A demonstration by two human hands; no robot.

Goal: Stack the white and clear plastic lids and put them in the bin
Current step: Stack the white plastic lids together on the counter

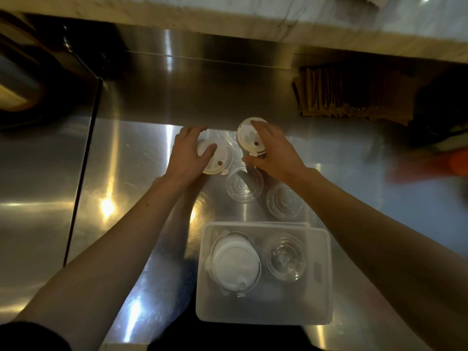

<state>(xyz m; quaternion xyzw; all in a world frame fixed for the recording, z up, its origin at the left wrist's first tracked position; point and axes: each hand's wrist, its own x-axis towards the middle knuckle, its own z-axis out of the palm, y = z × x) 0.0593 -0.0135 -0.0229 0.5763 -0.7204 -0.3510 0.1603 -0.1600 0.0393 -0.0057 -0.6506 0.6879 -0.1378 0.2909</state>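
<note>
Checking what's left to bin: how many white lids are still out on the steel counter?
2. One white lid lies under the left hand; the other white lid is under the right hand. More may hide beneath the hands.

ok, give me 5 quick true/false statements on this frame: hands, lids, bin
1. The left hand rests on a white lid. True.
2. The bin holds nothing. False: it holds a white lid stack and a clear lid stack, side by side.
3. The right hand is at a second white lid. True.
4. All clear lids are already in the bin. False: at least two, one and another, sit on the steel counter.
5. In the bin, the white stack is on the person's right. False: it is on the left, the clear stack on the right.
</note>
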